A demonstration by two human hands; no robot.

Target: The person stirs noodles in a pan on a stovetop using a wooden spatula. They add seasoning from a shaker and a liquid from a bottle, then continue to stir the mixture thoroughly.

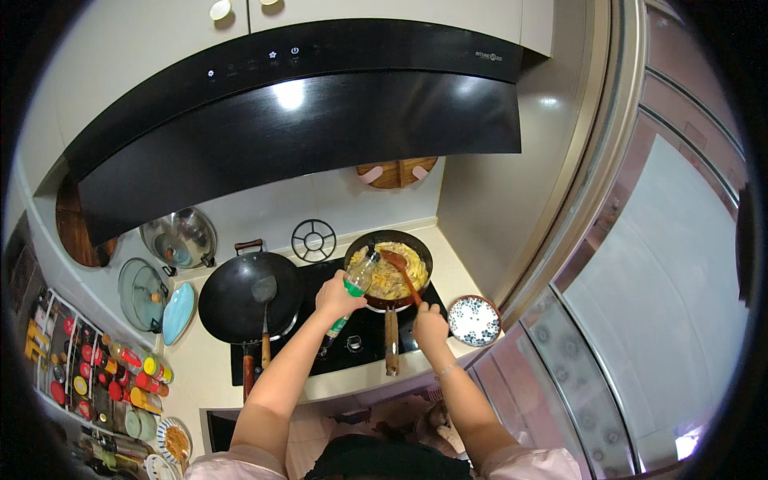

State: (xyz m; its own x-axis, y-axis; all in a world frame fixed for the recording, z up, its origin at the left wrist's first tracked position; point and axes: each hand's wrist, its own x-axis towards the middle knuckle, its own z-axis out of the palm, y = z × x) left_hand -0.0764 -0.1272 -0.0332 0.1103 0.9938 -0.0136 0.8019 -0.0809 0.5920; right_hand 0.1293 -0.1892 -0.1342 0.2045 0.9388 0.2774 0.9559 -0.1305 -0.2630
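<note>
My left hand (339, 296) grips a clear bottle (358, 277) with a green label, tilted so that its dark neck is over the frying pan (429, 259). Whether liquid flows from it I cannot tell. The pan sits on the right burner of a black glass hob (369, 342) and holds yellow and brownish food strips (393, 285). In my right hand (431, 327) is the handle of a reddish-brown spatula (396, 260), its head in the food. The pan's wooden handle (392, 345) points towards me between my hands, touched by neither.
A black wok (228, 294) with a metal turner (264, 290) stands left. Beyond are a round rack (314, 240), lids (139, 294) and a blue dish (179, 313). A patterned plate (474, 321) lies right. Seasoning jars (120, 372) fill a left rack. A range hood (312, 126) hangs above.
</note>
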